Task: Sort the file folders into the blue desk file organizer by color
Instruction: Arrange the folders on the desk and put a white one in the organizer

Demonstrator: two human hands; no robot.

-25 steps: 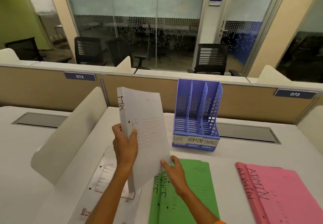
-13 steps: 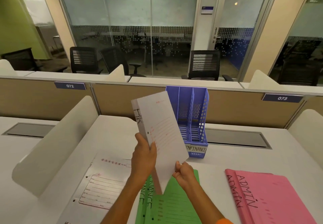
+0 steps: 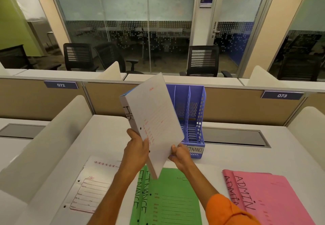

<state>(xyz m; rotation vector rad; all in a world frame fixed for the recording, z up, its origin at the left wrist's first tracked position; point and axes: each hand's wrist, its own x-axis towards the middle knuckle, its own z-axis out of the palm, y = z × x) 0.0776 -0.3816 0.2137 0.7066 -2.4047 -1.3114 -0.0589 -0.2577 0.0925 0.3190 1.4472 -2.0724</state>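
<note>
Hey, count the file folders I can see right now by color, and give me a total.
White: 2, one held up in both hands, one flat on the desk
Green: 2, overlapping, both marked FINANCE
Pink: 2, overlapping, both marked ADMIN
Total: 6

- Two blue number plates, 072 (image 3: 60,85) and 073 (image 3: 282,95), are fixed to the tan partition (image 3: 237,107).
- Black mesh chairs (image 3: 204,60) are seen behind it.
</note>
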